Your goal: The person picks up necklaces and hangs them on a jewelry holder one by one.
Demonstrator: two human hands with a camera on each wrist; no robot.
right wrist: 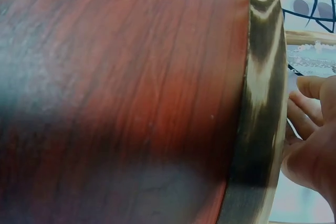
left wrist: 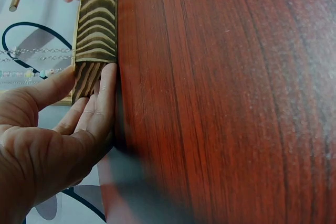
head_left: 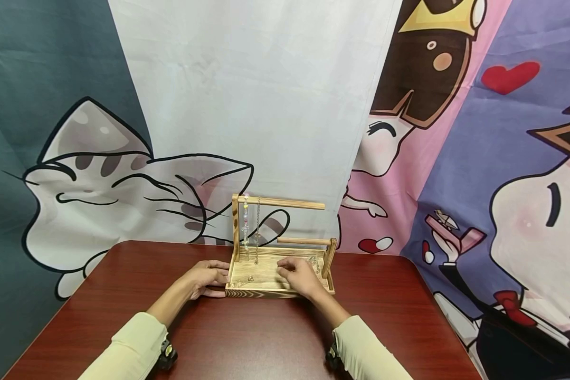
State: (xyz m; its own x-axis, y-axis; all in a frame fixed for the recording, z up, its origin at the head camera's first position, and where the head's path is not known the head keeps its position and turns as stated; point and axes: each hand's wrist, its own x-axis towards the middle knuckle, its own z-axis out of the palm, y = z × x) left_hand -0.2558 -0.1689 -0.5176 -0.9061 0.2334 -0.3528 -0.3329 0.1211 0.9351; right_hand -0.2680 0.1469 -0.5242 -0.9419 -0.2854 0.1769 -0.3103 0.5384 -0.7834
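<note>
A wooden jewelry stand (head_left: 266,293) with a shallow tray base and two raised bars stands on the table. At its left end my left hand (head_left: 209,277) holds the tray, the thumb at the rim and the fingers (left wrist: 107,85) along the end. Over the tray's right half hovers my right hand (head_left: 300,275), its fingers bent; I see nothing between them. A beaded necklace (head_left: 245,227) and a thin chain necklace (head_left: 258,227) hang from the upper bar's left end. Small jewelry (head_left: 250,278) lies in the tray's front left, and a chain (head_left: 315,262) at its right.
The upper bar (head_left: 285,202) reaches right from a tall left post. A lower bar (head_left: 304,241) reaches left from a short right post (head_left: 329,258). Behind the dark red table (head_left: 247,338) hangs a printed cartoon cloth (head_left: 285,105).
</note>
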